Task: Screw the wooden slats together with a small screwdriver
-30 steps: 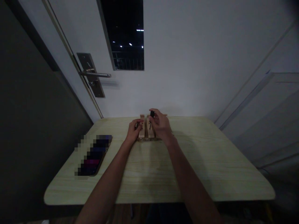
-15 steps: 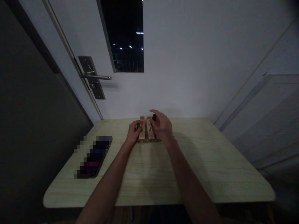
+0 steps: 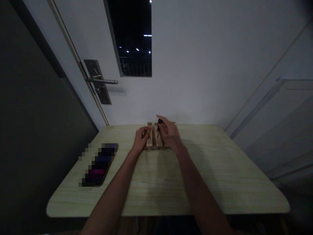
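Observation:
A small wooden piece with several pale slats (image 3: 158, 141) lies near the back edge of the table, between my hands. My left hand (image 3: 141, 138) grips its left side, fingers curled over the leftmost slat. In my right hand (image 3: 171, 132) is a screwdriver with a black handle (image 3: 159, 122), held upright and slightly tilted between thumb and fingers, the index finger stretched out above it. The short metal shaft points down at the middle slat, where a dark hole shows. Whether the tip sits in a screw is too small to tell. My right hand hides the right-hand slats.
A phone (image 3: 101, 164), partly blurred out, lies on the left of the pale wooden table (image 3: 234, 176). Behind the table stands a white door (image 3: 195, 65) with a metal lever handle (image 3: 105, 81) and a dark window (image 3: 134, 39).
The screwdriver's handle has tilted a little to the left and stands more upright, with the right fingers shifted around it. My left hand keeps its hold on the wooden piece.

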`<state>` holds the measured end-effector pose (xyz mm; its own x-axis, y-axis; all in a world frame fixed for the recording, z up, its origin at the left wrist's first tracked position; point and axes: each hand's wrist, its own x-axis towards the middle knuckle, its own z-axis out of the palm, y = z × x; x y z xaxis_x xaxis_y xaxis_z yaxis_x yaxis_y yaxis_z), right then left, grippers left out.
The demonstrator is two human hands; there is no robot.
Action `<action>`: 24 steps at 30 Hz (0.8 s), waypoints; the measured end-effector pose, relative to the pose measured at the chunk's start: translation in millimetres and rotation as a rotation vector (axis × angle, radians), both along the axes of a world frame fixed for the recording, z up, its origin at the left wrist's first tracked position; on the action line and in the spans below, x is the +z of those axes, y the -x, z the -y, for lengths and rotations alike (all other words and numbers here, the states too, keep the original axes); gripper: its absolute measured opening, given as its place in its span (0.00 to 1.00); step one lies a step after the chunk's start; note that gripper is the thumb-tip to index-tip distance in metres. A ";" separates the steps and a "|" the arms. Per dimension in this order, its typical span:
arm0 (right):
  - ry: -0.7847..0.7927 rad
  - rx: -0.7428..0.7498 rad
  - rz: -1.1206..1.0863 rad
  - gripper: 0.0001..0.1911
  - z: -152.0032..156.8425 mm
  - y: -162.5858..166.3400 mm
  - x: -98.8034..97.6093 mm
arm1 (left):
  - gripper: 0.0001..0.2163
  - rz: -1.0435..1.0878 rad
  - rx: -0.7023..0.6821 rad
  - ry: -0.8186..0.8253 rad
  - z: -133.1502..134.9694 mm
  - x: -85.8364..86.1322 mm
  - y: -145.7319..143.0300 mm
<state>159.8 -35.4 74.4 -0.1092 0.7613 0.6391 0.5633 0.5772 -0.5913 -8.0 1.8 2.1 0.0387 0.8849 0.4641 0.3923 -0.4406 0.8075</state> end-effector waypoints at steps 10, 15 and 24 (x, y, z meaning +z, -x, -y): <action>-0.017 -0.131 0.022 0.14 1.0 0.0 1.3 | 0.10 0.011 -0.020 -0.014 1.6 1.3 -0.3; -0.019 -0.097 0.007 0.20 2.4 1.2 2.2 | 0.10 0.006 -0.016 -0.007 2.1 2.7 -0.6; -0.053 -0.063 0.044 0.20 -0.1 -1.1 -1.7 | 0.10 0.010 -0.005 -0.020 3.0 2.1 -0.9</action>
